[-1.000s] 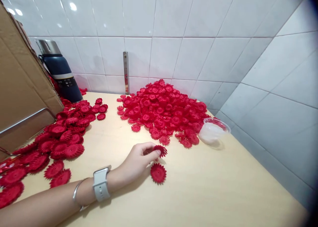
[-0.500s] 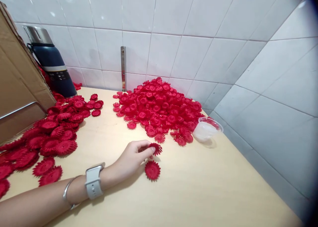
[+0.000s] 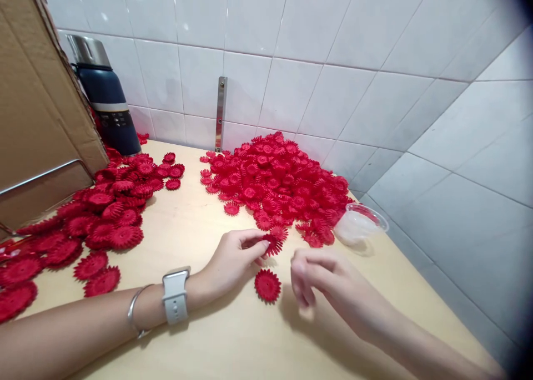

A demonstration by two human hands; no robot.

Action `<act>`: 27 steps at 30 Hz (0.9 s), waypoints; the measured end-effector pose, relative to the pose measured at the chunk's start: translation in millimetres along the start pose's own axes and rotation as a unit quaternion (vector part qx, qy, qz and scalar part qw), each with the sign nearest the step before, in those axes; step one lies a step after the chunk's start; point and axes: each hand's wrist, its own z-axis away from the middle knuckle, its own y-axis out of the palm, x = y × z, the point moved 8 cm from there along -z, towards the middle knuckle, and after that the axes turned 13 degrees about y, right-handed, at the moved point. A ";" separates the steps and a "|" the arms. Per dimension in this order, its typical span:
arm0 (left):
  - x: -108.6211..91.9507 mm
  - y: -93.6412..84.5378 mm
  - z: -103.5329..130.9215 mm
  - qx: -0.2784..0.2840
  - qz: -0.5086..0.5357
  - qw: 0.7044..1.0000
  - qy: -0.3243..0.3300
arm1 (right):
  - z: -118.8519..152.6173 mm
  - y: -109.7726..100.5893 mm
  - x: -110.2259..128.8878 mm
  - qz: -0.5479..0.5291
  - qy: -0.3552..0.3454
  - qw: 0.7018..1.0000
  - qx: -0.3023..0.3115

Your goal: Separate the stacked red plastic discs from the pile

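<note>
Between thumb and fingers, my left hand (image 3: pixel 239 255) pinches a red fringed disc (image 3: pixel 273 245), flower-like, just in front of the big red heap. A second red disc (image 3: pixel 267 285) lies flat on the table below those fingers. To its right, my right hand (image 3: pixel 322 283) hovers over the table with its fingers curled and somewhat blurred. Whether anything is between those fingertips cannot be made out. The large heap of red discs (image 3: pixel 275 180) rises against the tiled wall behind both hands.
A clear plastic cup (image 3: pixel 357 224) with whitish contents tilts at the heap's right side. On the left, more red discs (image 3: pixel 112 213) spread beside a cardboard box (image 3: pixel 37 102) and a dark blue bottle (image 3: pixel 109 108). A metal strip (image 3: pixel 220 114) is fixed to the wall.
My right hand has come into view from the lower right, close to the loose disc. My left hand still pinches its disc. The whole view has shifted slightly.
</note>
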 end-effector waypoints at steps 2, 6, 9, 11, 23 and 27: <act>-2.5 2.3 0.4 0.005 0.020 1.000 0.006 | -12.9 4.6 8.9 -0.064 0.014 0.998 -0.008; -7.3 5.5 1.5 0.012 0.026 0.999 0.019 | -29.4 4.6 11.3 -0.081 0.003 0.996 -0.048; -5.3 7.5 2.6 0.019 0.036 0.999 0.012 | -30.5 1.2 7.0 -0.088 -0.005 0.995 -0.055; -4.0 10.5 3.4 0.038 0.033 0.999 0.009 | -29.2 -1.6 5.1 -0.097 -0.007 0.993 -0.061; -13.5 16.9 3.9 0.089 -0.046 0.995 0.014 | -29.9 -2.4 7.3 -0.136 -0.009 0.989 -0.047; -12.5 18.2 4.4 0.101 -0.048 0.994 0.013 | -29.1 -2.0 7.4 -0.145 -0.017 0.988 -0.040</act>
